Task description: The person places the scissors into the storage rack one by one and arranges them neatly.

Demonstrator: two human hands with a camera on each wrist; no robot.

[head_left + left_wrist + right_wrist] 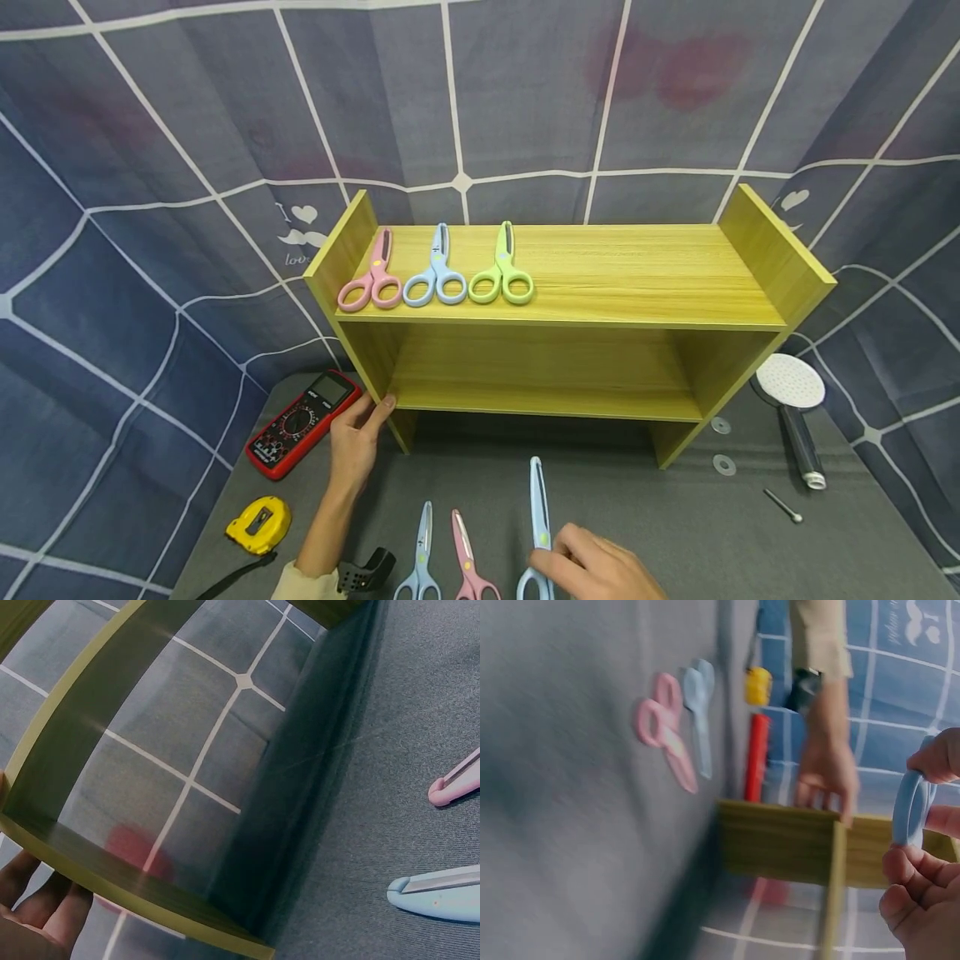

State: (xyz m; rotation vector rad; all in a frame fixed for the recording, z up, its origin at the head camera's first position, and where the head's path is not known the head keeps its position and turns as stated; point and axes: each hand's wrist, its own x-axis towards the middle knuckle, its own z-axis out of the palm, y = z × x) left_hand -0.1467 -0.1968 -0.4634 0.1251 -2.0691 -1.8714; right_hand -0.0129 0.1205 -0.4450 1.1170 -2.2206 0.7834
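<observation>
My right hand (600, 568) holds light-blue scissors (539, 504) by the handle loops, blades pointing toward the shelf. In the right wrist view the fingers pinch the blue loop, clear of the table. My left hand (354, 446) grips the lower left side of a two-tier wooden shelf (555, 408), thumb at its front edge. On the top board, from left to right, lie pink scissors (378, 271), blue scissors (437, 271) and green scissors (503, 268). Another blue pair of scissors (423, 542) and another pink pair (466, 550) lie on the table between my hands.
A red multimeter (300, 425) and a yellow tape measure (258, 525) lie left of the shelf. To its right are a shower head (791, 383), two washers (723, 464) and a screw (782, 505). A grey checked curtain (525, 100) hangs behind.
</observation>
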